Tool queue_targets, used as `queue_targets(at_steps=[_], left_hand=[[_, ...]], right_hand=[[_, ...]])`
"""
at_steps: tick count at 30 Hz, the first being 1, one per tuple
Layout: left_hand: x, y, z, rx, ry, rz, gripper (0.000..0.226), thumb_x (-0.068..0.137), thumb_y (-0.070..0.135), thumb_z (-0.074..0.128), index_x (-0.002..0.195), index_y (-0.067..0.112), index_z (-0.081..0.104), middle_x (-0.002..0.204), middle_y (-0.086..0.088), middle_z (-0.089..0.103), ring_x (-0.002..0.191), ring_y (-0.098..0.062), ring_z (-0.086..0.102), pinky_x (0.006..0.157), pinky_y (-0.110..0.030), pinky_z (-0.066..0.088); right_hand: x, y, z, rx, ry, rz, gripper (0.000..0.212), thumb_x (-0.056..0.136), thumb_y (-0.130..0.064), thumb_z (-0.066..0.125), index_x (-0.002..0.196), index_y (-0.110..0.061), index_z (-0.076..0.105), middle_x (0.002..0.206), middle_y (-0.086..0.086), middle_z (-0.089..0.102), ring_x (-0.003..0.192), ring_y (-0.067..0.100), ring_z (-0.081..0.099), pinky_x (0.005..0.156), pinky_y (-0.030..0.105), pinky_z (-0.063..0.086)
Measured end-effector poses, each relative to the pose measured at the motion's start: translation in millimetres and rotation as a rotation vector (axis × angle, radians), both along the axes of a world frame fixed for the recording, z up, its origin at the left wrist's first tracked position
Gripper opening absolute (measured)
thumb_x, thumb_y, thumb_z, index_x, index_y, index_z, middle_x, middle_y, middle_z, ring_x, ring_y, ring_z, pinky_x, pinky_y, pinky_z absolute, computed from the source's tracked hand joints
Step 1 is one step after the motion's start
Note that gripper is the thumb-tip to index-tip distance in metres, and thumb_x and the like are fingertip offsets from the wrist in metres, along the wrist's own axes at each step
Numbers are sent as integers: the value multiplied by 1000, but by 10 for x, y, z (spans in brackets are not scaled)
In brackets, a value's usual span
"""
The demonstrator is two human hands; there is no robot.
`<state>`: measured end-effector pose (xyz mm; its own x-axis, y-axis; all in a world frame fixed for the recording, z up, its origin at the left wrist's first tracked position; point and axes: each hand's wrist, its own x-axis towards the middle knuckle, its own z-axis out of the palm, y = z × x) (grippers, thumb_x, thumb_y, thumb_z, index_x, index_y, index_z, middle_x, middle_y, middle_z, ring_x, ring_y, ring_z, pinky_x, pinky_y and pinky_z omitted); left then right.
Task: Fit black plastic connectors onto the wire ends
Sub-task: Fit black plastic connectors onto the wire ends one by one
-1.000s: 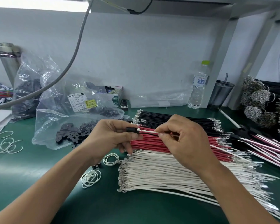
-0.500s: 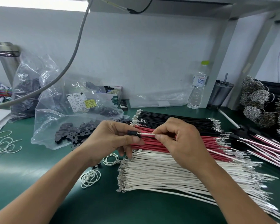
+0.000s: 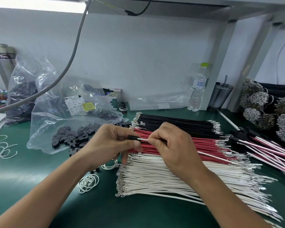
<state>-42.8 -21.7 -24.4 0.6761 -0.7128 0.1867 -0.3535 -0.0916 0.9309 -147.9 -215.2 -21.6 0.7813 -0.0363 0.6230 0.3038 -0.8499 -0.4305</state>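
A small black plastic connector [image 3: 132,137] is pinched between the thumb and fingers of the left hand [image 3: 109,143], held above the green bench mat [image 3: 39,175]. A single white wire [image 3: 143,139] is pinched close to its end by the curled fingertips of the right hand [image 3: 173,148]; the wire's end meets the right face of the connector, and how far it is seated cannot be told. Both hands are clamped on their parts, just apart from each other.

Under the hands three flat bundles are laid side by side: black wires [image 3: 174,124] farthest, red wires [image 3: 204,143] in the middle, white wires [image 3: 163,178] nearest, all with metal terminals on their ends. To the left, loose black connectors [image 3: 72,137] are spilled from a clear plastic bag [image 3: 56,112]. White loops of cord [image 3: 88,182] lie on the mat near the left forearm. A water bottle [image 3: 198,89] is stood at the far wall.
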Motion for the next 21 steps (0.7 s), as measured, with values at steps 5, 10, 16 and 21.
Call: queue_targets(at_steps=[5, 10, 16, 21], left_hand=[[0, 15, 27, -34, -19, -28, 19, 85, 36, 77, 101, 26, 81, 93, -7, 81, 47, -18, 66, 41, -23, 41], [12, 32, 30, -71, -1, -14, 20, 84, 32, 78, 101, 23, 81, 93, -9, 80, 47, -21, 66, 42, -24, 41], [66, 18, 89, -231, 43, 14, 24, 83, 27, 78, 102, 13, 80, 92, -16, 79, 49, -20, 64, 45, -22, 47], [174, 168, 132, -345, 142, 45, 38, 75, 32, 89, 105, 10, 80, 91, -18, 78, 52, -20, 64, 45, -23, 48]], right_hand=[[20, 65, -12, -40, -97, 11, 13, 96, -24, 66, 87, -15, 69, 82, -11, 53, 72, 7, 52, 64, 32, 47], [13, 32, 17, -124, -111, -19, 24, 100, -36, 57, 89, -19, 69, 84, -13, 54, 72, 6, 53, 61, 29, 47], [13, -125, 127, -233, -195, -161, 25, 100, -46, 52, 93, -28, 67, 90, -18, 56, 86, 4, 48, 69, 19, 38], [-12, -316, 24, -167, 6, -126, 31, 100, -56, 40, 97, -37, 65, 86, -23, 55, 81, 0, 55, 64, 22, 39]])
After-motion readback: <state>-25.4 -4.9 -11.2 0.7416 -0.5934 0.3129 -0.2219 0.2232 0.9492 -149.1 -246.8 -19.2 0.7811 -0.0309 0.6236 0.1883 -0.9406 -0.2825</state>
